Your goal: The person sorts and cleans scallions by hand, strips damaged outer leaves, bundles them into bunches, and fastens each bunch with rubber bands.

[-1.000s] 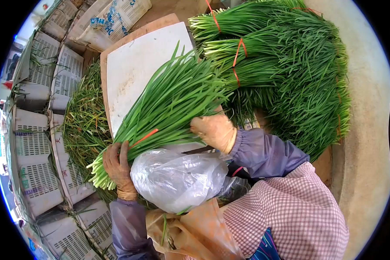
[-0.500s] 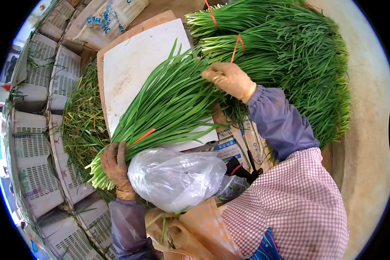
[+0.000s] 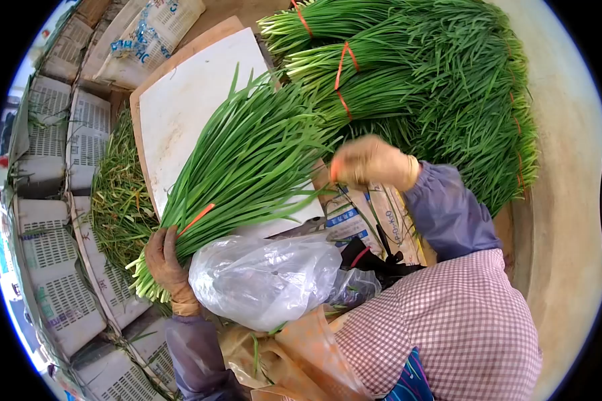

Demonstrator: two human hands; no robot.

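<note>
A loose bunch of garlic chives (image 3: pixel 241 157) lies slantwise over the white board, its pale stem ends at the lower left. My left hand (image 3: pixel 167 264), gloved, is closed around the stems. Just above it, an orange tie strip (image 3: pixel 197 219) crosses the bunch. My right hand (image 3: pixel 374 164), also gloved, is off to the right of the leaf tips and blurred. Its fingers are curled, and a small orange patch shows at the fingertips; what it is stays unclear. A clear plastic bag (image 3: pixel 264 281) sits beside my left hand, below the bunch.
Chive bundles (image 3: pixel 415 73) with orange ties are piled at the upper right. The white board (image 3: pixel 180 120) has a brown edge. Left of it lies a heap of leaf trimmings (image 3: pixel 124 194), beside white slotted crates (image 3: pixel 47 234). Printed sacks (image 3: pixel 354 217) lie near my apron (image 3: pixel 441 321).
My right hand has left the leaf tips and moved down, toward me. An orange patch now shows at its fingertips. My left hand keeps its grip on the stems; the whole view has shifted slightly.
</note>
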